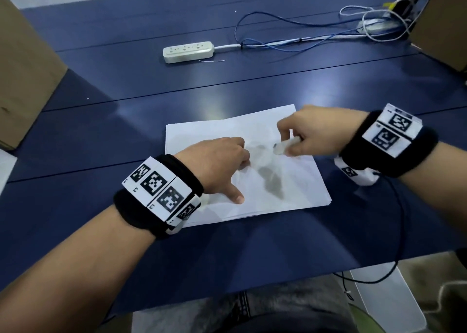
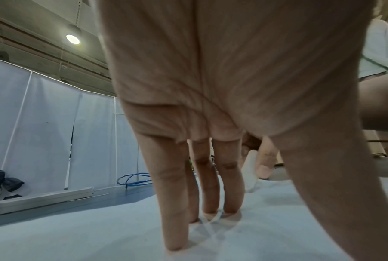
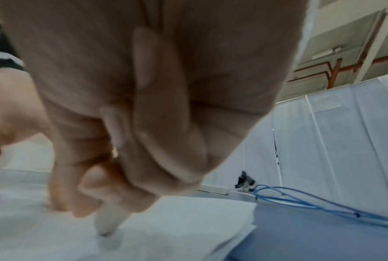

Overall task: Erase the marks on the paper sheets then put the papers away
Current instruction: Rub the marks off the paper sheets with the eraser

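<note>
A small stack of white paper sheets [image 1: 207,135] lies on the dark blue table in front of me. My left hand [image 1: 222,163] presses down on the top sheet [image 2: 76,238] with straight fingers [image 2: 173,203] and a spread thumb. My right hand [image 1: 305,135] pinches a white eraser [image 1: 281,147] between thumb and fingers, its dirty tip on the paper just right of the left hand. In the right wrist view the eraser [image 3: 109,220] points down onto the sheet [image 3: 188,229]. Any marks on the paper are too faint to make out among the hand shadows.
A white power strip [image 1: 187,51] lies beyond the paper, with blue and white cables [image 1: 303,39] running to the far right. Cardboard boxes stand at the left [image 1: 22,75] and far right [image 1: 442,24]. A black cord [image 1: 401,231] hangs off the table's near right edge.
</note>
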Tool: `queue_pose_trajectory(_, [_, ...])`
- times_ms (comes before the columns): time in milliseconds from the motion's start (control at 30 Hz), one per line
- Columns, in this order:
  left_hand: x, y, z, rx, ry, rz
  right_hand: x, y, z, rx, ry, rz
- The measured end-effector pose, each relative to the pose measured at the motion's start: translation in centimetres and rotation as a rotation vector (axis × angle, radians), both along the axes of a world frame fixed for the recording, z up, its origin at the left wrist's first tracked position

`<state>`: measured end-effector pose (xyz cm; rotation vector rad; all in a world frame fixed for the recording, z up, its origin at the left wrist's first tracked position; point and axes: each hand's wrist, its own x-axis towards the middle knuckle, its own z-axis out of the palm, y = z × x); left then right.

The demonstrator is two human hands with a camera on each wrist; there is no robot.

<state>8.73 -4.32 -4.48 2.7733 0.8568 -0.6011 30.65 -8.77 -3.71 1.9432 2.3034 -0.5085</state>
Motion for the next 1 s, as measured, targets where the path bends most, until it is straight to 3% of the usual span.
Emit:
queue_pose_trajectory(167, [-0.1,0.1,0.0,-0.004,0.000,0.005,-1.9,-4.1,0.8,-0.286,0.130,0.169])
queue_pose_trajectory(400, [0.0,0.1,-0.1,-0.009,-0.005,0.005,0.0,0.1,-0.1,0.042,-0.012,-0.039])
queue_pose_trajectory(600, [-0.2,0.0,-0.3,-0.004,-0.007,0.009,-1.6,-3.9,0.1,-0.310,0.153,0.164])
queue_pose_trajectory(833, [0.2,0.0,0.0,-0.026,0.001,-0.003,0.3,-0.4,-0.1,-0.006,0.037,-0.052])
queue_pose_trajectory(1000, [0.9,-0.6,-0.2,0.017,-0.006,0.048,-1.1,-3.8,0.4,-0.248,0.083,0.149])
